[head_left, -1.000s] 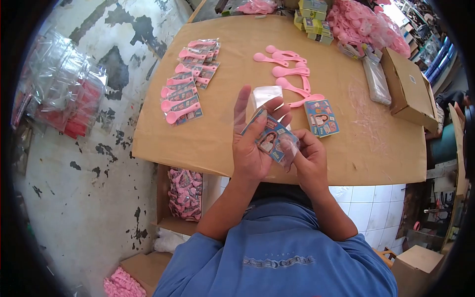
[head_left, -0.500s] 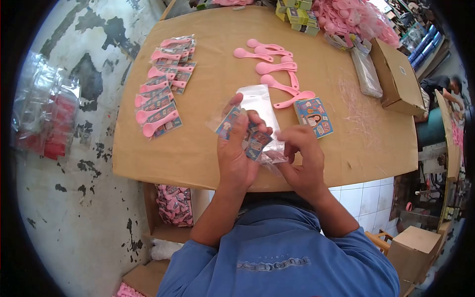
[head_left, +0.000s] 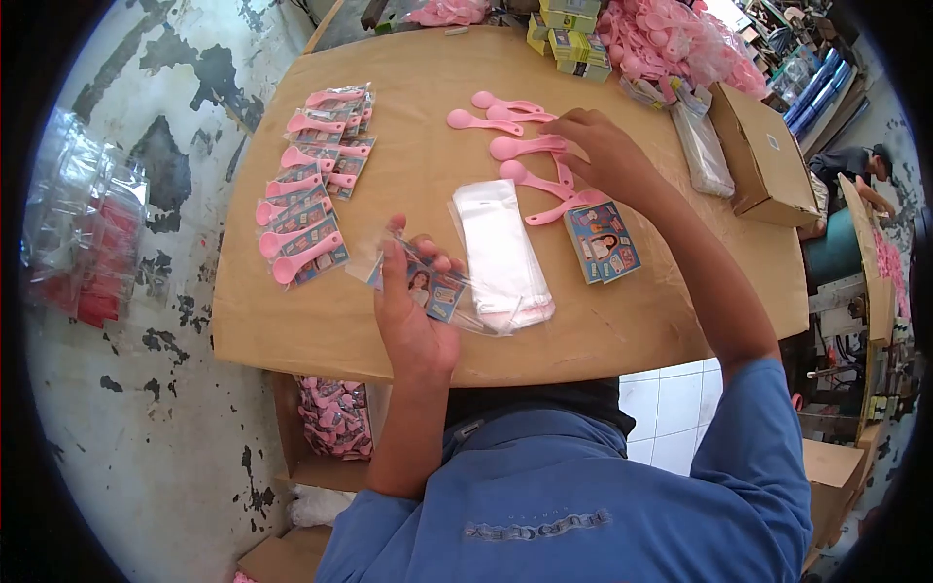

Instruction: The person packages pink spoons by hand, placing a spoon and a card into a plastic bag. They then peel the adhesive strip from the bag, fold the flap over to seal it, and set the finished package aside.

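Observation:
My left hand (head_left: 416, 316) is closed on a clear plastic bag with a printed card (head_left: 432, 294) inside, held over the front of the table. The bag's loose end trails right, toward a stack of clear plastic bags (head_left: 498, 248). My right hand (head_left: 604, 154) reaches over a group of pink spoons (head_left: 525, 146). Its fingers are bent and apart, tips right at the spoon handles, partly covering them. Below that hand, a pile of blue printed cards (head_left: 604, 243) lies beside another pink spoon (head_left: 566, 207).
Bagged cards with pink spoons (head_left: 309, 257) overlap in a column at the table's left. Toward the back right are yellow packs (head_left: 580, 44), a heap of pink spoons (head_left: 661, 39) and a cardboard box (head_left: 763, 155). A person (head_left: 860, 170) is at far right.
My right hand has left the bag and moved up and right to the spoons. My left hand has shifted left with the bagged card, uncovering the stack of bags.

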`<state>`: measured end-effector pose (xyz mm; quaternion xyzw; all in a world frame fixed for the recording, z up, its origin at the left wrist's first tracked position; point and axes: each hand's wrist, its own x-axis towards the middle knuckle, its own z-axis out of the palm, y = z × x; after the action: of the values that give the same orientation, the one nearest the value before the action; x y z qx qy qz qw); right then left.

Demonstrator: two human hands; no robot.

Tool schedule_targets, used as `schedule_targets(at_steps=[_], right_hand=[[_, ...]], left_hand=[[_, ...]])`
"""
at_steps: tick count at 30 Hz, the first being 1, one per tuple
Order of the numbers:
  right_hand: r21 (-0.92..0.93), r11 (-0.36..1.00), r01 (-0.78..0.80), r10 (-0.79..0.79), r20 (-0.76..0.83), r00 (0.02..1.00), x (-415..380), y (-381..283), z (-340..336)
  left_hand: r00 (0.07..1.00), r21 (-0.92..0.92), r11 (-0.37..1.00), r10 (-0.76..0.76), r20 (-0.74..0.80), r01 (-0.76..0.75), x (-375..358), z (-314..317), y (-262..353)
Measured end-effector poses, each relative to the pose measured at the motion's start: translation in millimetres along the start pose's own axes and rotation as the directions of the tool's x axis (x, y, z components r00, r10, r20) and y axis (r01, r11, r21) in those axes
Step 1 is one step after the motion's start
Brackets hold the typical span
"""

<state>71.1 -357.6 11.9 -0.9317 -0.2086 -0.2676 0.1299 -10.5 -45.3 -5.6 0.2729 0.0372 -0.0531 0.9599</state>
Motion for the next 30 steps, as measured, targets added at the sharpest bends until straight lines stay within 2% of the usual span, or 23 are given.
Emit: schedule_targets(at_steps=[2, 5, 8, 9, 11, 13, 15, 17, 20, 23, 26, 30], right_hand=[[0.019, 0.997, -0.076, 0.074, 0.109, 0.991, 2, 9, 14], [-0.006, 0.987, -0.163, 0.161, 0.156, 0.974, 4, -1, 3], [0.064, 0.984, -0.165, 0.166, -0.002, 0.986, -15, 8, 8], [0.154, 0.950, -0.272, 0.272, 0.025, 0.962, -16, -8, -2], [0.317, 0.824, -0.469, 0.458, 0.114, 0.882, -21, -57, -42], [0.547, 0.669, -0.503, 0.468, 0.216, 0.857, -50, -76, -53], [0.731, 0.287, -0.619, 0.445, 0.470, 0.762, -69, -118, -72], [0.717, 0.187, -0.671, 0.433, 0.552, 0.712, -87, -150, -76], [0.724, 0.111, -0.681, 0.388, 0.600, 0.700, -95, -179, -72], [0.739, 0.175, -0.651, 0.366, 0.565, 0.739, -90, -190, -65], [0.785, 0.133, -0.605, 0.386, 0.521, 0.761, -89, -196, -64], [0.872, -0.019, -0.489, 0.399, 0.455, 0.796, -90, -195, -53]], left_hand=[[1.000, 0.011, 1.000, 0.029, -0.013, -0.028, 0, -4, 3], [0.992, 0.021, 0.993, 0.115, -0.047, -0.114, 3, -16, 14], [0.974, 0.037, 0.975, 0.222, -0.036, -0.221, 12, -20, 20], [0.967, 0.044, 0.968, 0.251, -0.045, -0.249, 14, -17, 21], [0.950, 0.053, 0.951, 0.307, -0.060, -0.304, 17, -15, 25], [0.933, 0.047, 0.935, 0.353, -0.064, -0.351, 22, -13, 27], [0.928, 0.000, 0.928, 0.372, -0.034, -0.372, 22, -10, 29], [0.932, -0.029, 0.931, 0.364, 0.005, -0.363, 19, -8, 26], [0.955, -0.014, 0.958, 0.286, 0.079, -0.286, 11, -2, 17], [0.974, 0.010, 0.987, 0.158, 0.162, -0.162, -2, 4, 6], [0.981, 0.004, 0.993, 0.119, 0.155, -0.121, -10, 9, -3], [0.983, -0.083, 0.996, 0.043, 0.178, -0.029, -10, 10, -8]])
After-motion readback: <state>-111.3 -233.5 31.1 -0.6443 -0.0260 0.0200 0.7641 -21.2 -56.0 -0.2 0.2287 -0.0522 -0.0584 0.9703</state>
